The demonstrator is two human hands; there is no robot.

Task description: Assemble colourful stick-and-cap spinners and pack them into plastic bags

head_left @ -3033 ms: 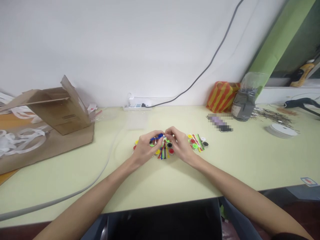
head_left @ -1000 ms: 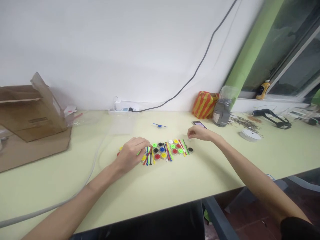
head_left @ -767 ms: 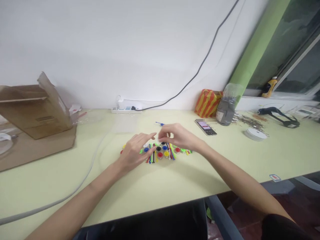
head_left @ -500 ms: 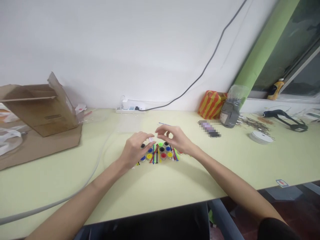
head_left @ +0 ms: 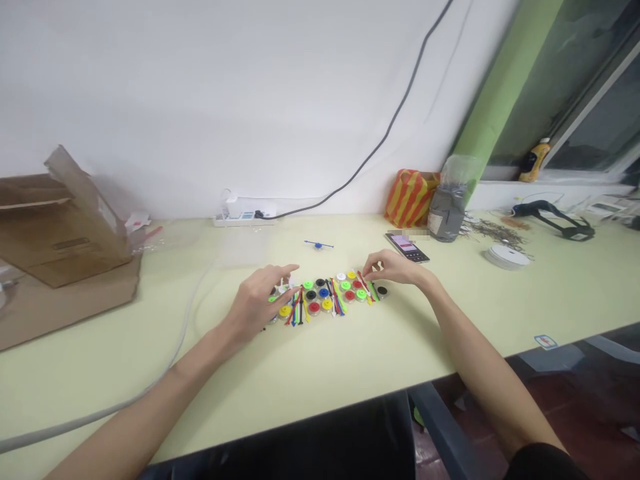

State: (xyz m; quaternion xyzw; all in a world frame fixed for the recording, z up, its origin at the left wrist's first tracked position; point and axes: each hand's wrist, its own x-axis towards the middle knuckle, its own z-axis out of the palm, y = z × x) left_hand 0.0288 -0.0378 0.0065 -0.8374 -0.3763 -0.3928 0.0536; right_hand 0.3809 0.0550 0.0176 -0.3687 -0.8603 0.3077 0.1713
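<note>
Two rows of small round caps (head_left: pixel 325 292) in green, black, blue, yellow, red and white lie on the pale yellow table (head_left: pixel 380 353), with coloured plastic sticks (head_left: pixel 300 310) laid among them. My left hand (head_left: pixel 260 300) is over the left end of the rows, its fingertips by a small white piece (head_left: pixel 291 282). I cannot tell if it is held. My right hand (head_left: pixel 393 267) rests its fingertips on the sticks at the right end. A small blue disc on a thin blue stick (head_left: pixel 318 245) lies farther back, apart from both hands.
A phone (head_left: pixel 406 244) lies at the back right, near a striped bag (head_left: pixel 411 197), a grey bag (head_left: pixel 445 213) and a white roll (head_left: pixel 506 257). A power strip (head_left: pixel 244 219) sits against the wall. A cardboard box (head_left: pixel 65 227) stands at the left, and a grey cable (head_left: pixel 175 340) crosses the table.
My right hand has moved right, from above the middle of the rows to their right end. The head view has turned, so the rows and the blue stick show more fully.
</note>
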